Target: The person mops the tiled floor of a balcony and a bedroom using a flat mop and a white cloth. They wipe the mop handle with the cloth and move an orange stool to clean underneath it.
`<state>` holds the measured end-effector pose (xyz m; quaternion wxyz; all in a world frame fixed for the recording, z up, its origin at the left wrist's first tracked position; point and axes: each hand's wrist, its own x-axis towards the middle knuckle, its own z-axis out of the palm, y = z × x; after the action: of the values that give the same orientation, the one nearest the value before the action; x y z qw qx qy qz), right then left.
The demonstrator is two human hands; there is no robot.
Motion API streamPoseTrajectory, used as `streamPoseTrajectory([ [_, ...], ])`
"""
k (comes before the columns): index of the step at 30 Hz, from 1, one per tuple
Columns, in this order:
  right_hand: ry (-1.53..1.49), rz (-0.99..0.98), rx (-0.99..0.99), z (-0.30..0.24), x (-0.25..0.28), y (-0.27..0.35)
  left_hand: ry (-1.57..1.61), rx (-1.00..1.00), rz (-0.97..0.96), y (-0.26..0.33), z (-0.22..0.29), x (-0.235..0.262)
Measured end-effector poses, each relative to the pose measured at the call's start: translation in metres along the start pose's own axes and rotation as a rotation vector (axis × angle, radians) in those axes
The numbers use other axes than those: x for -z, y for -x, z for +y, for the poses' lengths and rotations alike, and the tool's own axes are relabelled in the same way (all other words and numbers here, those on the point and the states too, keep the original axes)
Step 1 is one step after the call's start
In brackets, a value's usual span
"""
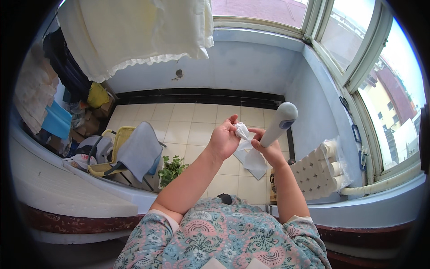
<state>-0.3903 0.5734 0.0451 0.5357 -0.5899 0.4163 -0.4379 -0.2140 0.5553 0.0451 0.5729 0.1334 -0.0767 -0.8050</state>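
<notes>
Two hands at work, right in the centre of the frame! The left hand (223,140) pinches a crumpled white sheet (242,131) between thumb and fingers, palm turned up. Just beside it, the right hand (271,152) is closed around a thick grey handle (278,122), rounded end tilting to the upper right, one finger pointing out toward the white bundle. Beneath them, a flat grey panel (257,173) lies on the pale tiled floor (200,134), partly hidden by white material; whether it joins the handle, I cannot tell. Over to the left of centre, a yellow chair (120,144) carries a draped grey cloth (140,150), with a leafy green plant (173,170) near its foot. Lower right, it's a wrapped pack of white rolls (314,174) against the wall, and up in the upper left hangs a cream curtain (139,36), ruffled along the hem.
</notes>
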Motion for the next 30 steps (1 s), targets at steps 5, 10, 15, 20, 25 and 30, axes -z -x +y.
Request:
streamPoseTrajectory([
  [5, 0.026, 0.083, -0.007, 0.005, -0.001, -0.007, -0.234, 0.059, -0.002, 0.002, -0.01, -0.009],
  [10, -0.005, 0.087, -0.051, 0.004, 0.009, -0.013, -0.468, 0.098, 0.022, 0.008, -0.006, -0.008],
  [15, 0.044, 0.1, -0.023, 0.01, 0.002, -0.016, -0.95, -0.086, 0.143, 0.002, -0.012, -0.006],
  [20, 0.098, 0.15, -0.037, 0.003, -0.009, -0.022, -0.752, -0.081, 0.076, 0.001, -0.018, -0.007],
  [25, 0.07, 0.101, -0.039, 0.007, -0.006, -0.029, -0.499, -0.061, 0.028, 0.003, -0.017, -0.029],
  [30, 0.12, 0.145, -0.009, 0.001, -0.018, -0.035, -0.675, -0.226, -0.14, 0.003, 0.036, -0.041],
])
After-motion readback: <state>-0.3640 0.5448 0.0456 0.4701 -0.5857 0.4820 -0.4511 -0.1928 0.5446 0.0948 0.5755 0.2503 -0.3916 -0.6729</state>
